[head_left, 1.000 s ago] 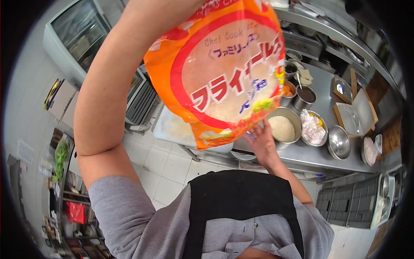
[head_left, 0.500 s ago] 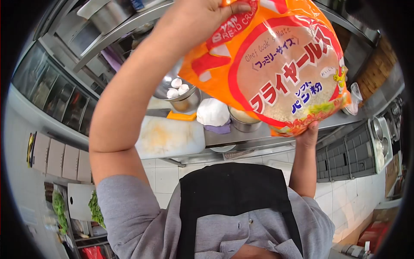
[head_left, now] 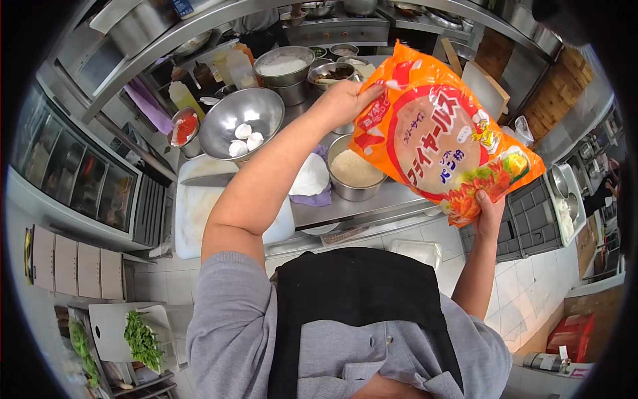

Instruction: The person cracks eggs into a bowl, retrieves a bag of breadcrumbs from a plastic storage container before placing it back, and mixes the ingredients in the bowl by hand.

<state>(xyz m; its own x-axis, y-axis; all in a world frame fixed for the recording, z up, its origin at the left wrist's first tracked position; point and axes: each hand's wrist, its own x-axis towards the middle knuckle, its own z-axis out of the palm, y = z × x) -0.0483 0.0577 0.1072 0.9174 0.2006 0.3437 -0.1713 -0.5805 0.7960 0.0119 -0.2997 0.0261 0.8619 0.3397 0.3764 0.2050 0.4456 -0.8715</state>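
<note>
A large orange bag of bread crumbs (head_left: 432, 133) hangs tilted in front of me, with Japanese lettering and a clear window. My left hand (head_left: 350, 100) pinches its upper left edge. Its lower corner is held by my right hand (head_left: 488, 211), thumb on the front. Below and left of the bag, a steel pot (head_left: 357, 193) contains pale crumbs. Beside that pot lies a smooth white thing (head_left: 310, 176) on a purple cloth (head_left: 319, 199), partly behind my left forearm. White eggshell-like pieces (head_left: 246, 138) sit in a wide steel bowl (head_left: 219, 123).
A white cutting board (head_left: 193, 216) with a knife (head_left: 211, 178) lies at left. Sauce bottles (head_left: 179, 95) and more bowls stand behind. An overhead shelf (head_left: 219, 16) crosses the top. Grey crates (head_left: 525, 226) stand at right. Another person (head_left: 256, 23) is at the back.
The bag has moved farther from me and now looks smaller, still in both hands. The view has tilted up, showing more of the counter and the crumbs in the pot.
</note>
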